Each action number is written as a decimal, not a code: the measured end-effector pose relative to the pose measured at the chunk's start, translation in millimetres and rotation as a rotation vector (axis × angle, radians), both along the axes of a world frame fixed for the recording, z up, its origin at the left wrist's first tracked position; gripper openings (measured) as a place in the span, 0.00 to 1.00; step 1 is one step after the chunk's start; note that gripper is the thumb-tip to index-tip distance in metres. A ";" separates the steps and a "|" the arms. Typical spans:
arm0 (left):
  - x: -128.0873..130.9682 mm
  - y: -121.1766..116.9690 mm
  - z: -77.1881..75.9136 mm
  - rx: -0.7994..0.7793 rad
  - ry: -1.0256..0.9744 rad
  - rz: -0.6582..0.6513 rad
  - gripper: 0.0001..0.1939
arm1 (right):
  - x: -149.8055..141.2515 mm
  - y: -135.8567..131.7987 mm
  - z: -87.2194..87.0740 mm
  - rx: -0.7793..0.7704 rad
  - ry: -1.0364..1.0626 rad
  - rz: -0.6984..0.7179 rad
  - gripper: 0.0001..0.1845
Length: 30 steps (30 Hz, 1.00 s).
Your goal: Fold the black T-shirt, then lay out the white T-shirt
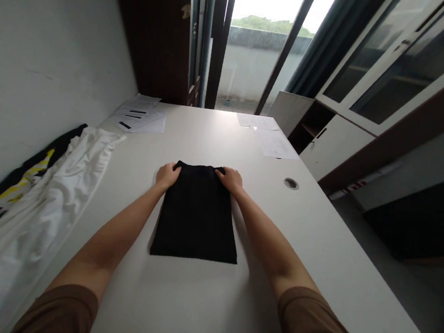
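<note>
Folded black garment [199, 217], long axis near-to-far, straight edge near; my left hand [167, 175], right hand [230, 180]: fingers clamped on its far corners.

Looks like an office: broad white desk [190, 307] with round grey cable hole [291, 183], white paper sheets [143, 115], white-framed glass cabinet [377, 72].

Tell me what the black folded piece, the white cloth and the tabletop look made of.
Black folded piece: matte fabric, by its folded edges and lack of shine; fibre unclear.
White cloth: soft, probably thin fabric, judging by its many wrinkles.
Tabletop: smooth, satin white surface, perhaps laminate, since it softly reflects light.
</note>
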State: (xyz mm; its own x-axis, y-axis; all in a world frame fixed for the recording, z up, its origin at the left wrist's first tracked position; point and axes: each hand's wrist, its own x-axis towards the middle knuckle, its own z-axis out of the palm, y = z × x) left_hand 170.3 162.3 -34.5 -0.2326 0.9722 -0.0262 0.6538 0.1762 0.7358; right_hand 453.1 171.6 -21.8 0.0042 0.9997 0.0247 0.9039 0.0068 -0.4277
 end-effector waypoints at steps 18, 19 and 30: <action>-0.5 26.2 -4.1 -0.073 0.345 0.020 0.16 | 1.8 27.7 -15.0 -0.013 -0.117 -0.043 0.24; 0.1 26.4 -4.4 -0.074 0.346 0.023 0.16 | 2.0 26.4 -16.0 0.001 -0.116 -0.046 0.24; -4.3 2.9 -4.4 0.025 0.290 -0.005 0.13 | 9.4 8.8 -21.9 0.080 -0.019 -0.117 0.22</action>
State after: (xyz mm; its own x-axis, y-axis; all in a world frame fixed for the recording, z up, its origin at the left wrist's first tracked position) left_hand 166.0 165.2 -38.9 -0.2225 0.9728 0.0645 0.8382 0.1570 0.5223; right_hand 462.5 180.4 -43.6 0.1197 0.9872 0.1056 0.9086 -0.0660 -0.4124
